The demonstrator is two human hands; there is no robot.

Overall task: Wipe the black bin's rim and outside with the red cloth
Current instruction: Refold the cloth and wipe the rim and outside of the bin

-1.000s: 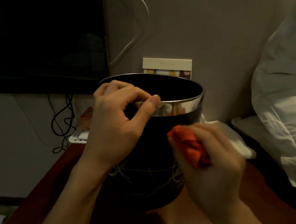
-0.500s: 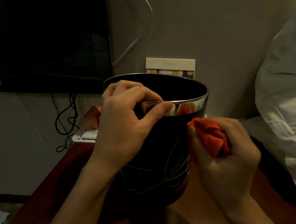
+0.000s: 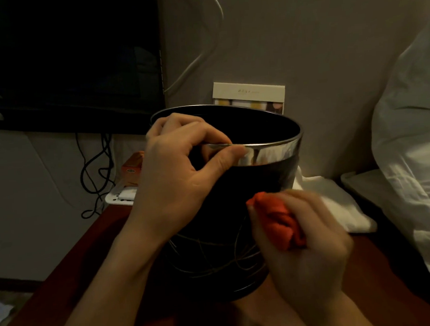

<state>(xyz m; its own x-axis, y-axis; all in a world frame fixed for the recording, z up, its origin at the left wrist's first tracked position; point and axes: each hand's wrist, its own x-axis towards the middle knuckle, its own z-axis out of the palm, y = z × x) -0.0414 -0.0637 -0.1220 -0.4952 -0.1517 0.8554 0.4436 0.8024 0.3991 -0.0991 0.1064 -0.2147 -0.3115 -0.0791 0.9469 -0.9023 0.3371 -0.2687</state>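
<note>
The black bin [image 3: 215,252] stands on a dark red table, with a shiny silver band [image 3: 274,152] around its top and thin pale lines on its wall. My left hand [image 3: 176,175] pinches the near rim, fingers inside and thumb on the silver band. My right hand [image 3: 306,253] is closed around the bunched red cloth [image 3: 280,222] and presses it against the bin's right outer wall, below the band. The right hand is motion-blurred.
The dark red table [image 3: 71,274] carries a white cloth [image 3: 339,205] to the bin's right, an orange box [image 3: 133,168] and a white tray [image 3: 121,196] behind it. A dark screen [image 3: 66,58] and cables hang at left; white bedding [image 3: 416,148] fills the right.
My right hand moved the red cloth up along the bin's right side, then back down and slightly left. My left hand kept its hold on the rim.
</note>
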